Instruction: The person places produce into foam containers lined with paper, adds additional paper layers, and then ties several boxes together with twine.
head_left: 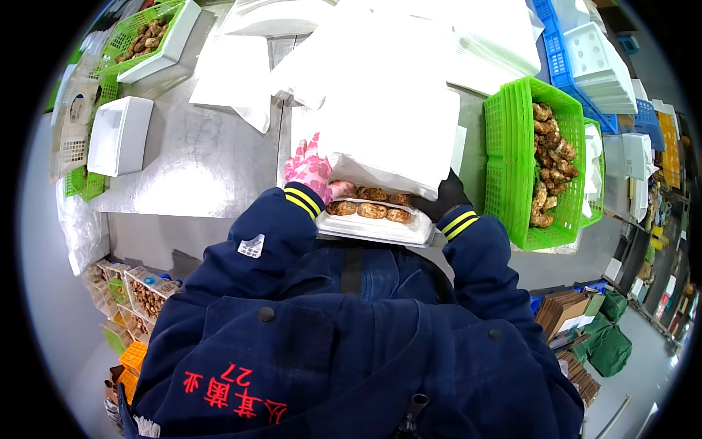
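In front of my body a white tray [376,233] lined with white sheet holds brown mushrooms [371,210] lying in two rows. My left hand [310,170], in a pink patterned glove, is at the tray's left end. Its fingers are stretched out and apart, and its thumb rests beside the far row. At the right end is my right hand [446,196] in a black glove, thumb and fingers apart. Its thumb side touches the end of the far row; the other fingers are partly hidden. A white liner sheet [380,172] rises behind the mushrooms.
Nested green baskets [512,161] with more mushrooms [552,157] stand to the right. White sheets [365,58] spread across the metal table [197,164]. At left are a white foam box [121,135] and another green basket [110,47]. Blue crates [559,55] lie farther right.
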`<action>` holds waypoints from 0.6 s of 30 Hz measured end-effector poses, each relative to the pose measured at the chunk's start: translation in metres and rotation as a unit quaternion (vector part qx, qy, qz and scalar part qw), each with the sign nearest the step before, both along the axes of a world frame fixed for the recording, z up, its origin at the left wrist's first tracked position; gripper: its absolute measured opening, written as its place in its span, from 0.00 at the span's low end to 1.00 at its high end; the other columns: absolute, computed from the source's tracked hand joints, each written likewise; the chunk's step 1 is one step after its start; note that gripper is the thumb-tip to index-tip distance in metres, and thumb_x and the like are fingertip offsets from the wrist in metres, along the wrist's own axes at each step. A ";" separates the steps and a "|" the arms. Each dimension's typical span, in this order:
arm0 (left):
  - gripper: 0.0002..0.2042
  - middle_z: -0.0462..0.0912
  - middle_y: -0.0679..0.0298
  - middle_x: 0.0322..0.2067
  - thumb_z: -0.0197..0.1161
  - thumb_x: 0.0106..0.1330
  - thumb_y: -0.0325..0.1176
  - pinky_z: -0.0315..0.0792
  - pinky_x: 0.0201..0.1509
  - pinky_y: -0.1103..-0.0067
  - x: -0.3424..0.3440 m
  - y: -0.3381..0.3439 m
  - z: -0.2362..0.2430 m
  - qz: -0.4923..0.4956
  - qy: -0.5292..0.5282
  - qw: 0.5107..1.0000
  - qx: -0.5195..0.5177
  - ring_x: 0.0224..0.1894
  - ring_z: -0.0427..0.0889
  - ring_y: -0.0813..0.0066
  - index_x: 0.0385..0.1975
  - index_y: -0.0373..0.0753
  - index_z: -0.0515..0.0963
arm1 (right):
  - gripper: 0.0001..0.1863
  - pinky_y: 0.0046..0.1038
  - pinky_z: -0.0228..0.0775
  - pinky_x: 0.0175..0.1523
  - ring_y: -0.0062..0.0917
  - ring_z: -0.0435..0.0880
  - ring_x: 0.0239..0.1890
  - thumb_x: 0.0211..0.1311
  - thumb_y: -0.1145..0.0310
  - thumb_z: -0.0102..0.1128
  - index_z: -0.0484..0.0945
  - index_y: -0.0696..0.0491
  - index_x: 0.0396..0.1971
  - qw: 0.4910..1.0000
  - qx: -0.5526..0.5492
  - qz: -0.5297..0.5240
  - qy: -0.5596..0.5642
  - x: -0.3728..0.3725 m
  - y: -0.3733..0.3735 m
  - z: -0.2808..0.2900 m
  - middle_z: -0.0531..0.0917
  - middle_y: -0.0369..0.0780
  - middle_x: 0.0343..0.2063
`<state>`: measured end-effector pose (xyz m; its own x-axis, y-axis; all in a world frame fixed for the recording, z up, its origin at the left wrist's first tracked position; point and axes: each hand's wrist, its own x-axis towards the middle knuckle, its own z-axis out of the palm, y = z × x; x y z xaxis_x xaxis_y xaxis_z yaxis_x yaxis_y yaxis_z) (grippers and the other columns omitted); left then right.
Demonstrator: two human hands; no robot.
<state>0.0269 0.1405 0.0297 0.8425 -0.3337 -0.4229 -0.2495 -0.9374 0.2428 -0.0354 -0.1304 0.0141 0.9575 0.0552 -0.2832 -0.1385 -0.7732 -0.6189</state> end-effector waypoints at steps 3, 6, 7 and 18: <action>0.20 0.76 0.49 0.36 0.63 0.49 0.48 0.66 0.49 0.66 -0.001 0.006 -0.003 -0.004 -0.055 0.998 0.021 0.43 0.74 0.56 0.33 0.36 0.79 | 0.29 0.36 0.69 0.47 0.42 0.76 0.42 0.45 0.47 0.60 0.76 0.58 0.39 0.969 -0.153 -0.037 0.190 0.011 0.013 0.013 0.76 0.51 0.38; 0.15 0.77 0.53 0.34 0.63 0.49 0.42 0.67 0.47 0.67 0.007 -0.010 0.019 -0.001 0.027 0.997 0.070 0.43 0.75 0.58 0.30 0.38 0.80 | 0.24 0.36 0.70 0.44 0.35 0.78 0.42 0.50 0.46 0.54 0.80 0.52 0.35 0.921 -0.310 -0.015 0.237 0.019 0.036 0.027 0.78 0.45 0.37; 0.15 0.76 0.53 0.35 0.63 0.49 0.42 0.66 0.47 0.67 0.005 -0.010 0.019 -0.005 0.010 0.998 0.064 0.43 0.74 0.58 0.31 0.38 0.79 | 0.23 0.36 0.69 0.43 0.34 0.78 0.41 0.50 0.46 0.54 0.80 0.50 0.35 0.909 -0.338 -0.021 0.242 0.020 0.043 0.029 0.78 0.43 0.37; 0.16 0.74 0.57 0.41 0.57 0.49 0.25 0.64 0.54 0.67 -0.021 -0.003 0.031 -0.114 -0.189 0.926 -0.308 0.46 0.73 0.60 0.41 0.38 0.73 | 0.19 0.35 0.68 0.40 0.33 0.78 0.38 0.46 0.47 0.60 0.81 0.45 0.32 0.911 -0.353 -0.052 0.205 0.016 0.046 0.031 0.79 0.40 0.32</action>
